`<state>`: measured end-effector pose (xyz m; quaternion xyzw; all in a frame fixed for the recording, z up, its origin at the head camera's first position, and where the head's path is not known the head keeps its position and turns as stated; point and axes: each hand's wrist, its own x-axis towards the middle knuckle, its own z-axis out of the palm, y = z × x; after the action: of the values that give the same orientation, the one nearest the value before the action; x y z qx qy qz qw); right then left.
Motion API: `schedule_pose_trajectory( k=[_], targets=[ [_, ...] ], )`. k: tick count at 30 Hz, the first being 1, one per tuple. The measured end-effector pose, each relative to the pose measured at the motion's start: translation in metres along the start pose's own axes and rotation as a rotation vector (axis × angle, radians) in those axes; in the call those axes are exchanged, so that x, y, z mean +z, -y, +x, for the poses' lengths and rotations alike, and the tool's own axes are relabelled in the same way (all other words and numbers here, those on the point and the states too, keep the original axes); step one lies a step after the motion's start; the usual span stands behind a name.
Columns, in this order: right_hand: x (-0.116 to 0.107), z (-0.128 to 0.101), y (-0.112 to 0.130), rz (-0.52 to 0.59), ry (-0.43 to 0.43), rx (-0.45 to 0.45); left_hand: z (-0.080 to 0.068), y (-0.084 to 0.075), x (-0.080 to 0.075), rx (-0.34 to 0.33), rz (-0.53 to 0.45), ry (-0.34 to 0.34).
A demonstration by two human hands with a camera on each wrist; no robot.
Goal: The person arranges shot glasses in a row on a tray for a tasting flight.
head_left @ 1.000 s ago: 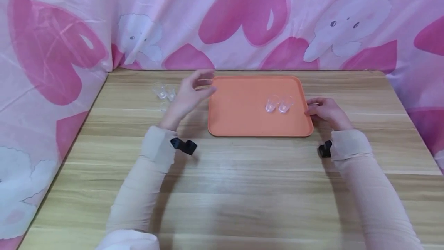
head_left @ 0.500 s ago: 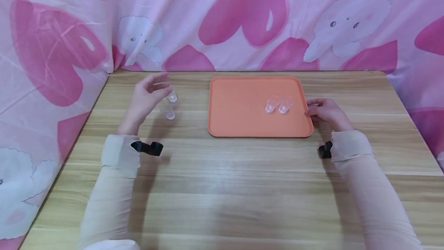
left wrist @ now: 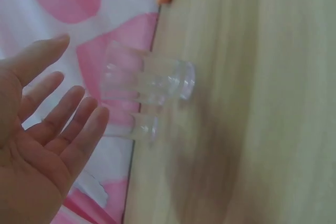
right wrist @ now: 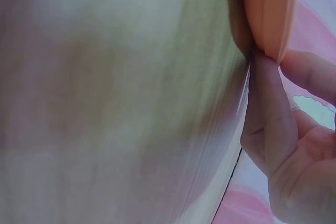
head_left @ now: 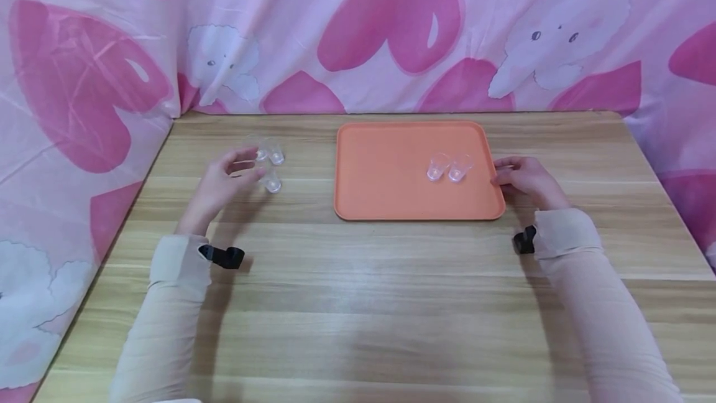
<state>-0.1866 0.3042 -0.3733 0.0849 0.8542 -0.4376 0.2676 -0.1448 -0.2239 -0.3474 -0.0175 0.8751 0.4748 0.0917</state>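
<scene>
While my left hand (head_left: 224,174) swings back from the orange tray (head_left: 386,198), my right hand (head_left: 523,180) keeps its place at the tray's right rim.

From the head view, my left hand has come away from the tray's left edge, fingers spread and empty, beside three clear cups (head_left: 271,166) left of the tray; two cups (head_left: 447,167) stand on it. At the left wrist, my fingers (left wrist: 63,124) hover just short of those cups (left wrist: 149,85). At the right wrist, my fingertips (right wrist: 273,103) press the tray's rim (right wrist: 265,14).

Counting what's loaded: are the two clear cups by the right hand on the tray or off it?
On: both clear cups stand upright inside the orange tray.
</scene>
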Motion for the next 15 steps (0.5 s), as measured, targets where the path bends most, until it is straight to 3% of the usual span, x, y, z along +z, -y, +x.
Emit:
schedule_pose_trajectory(
  k=[15],
  targets=[
    [0.000,0.000,0.000,0.006,-0.001,0.004,0.003,0.020,0.008,-0.043,0.044,0.083]
  ],
)
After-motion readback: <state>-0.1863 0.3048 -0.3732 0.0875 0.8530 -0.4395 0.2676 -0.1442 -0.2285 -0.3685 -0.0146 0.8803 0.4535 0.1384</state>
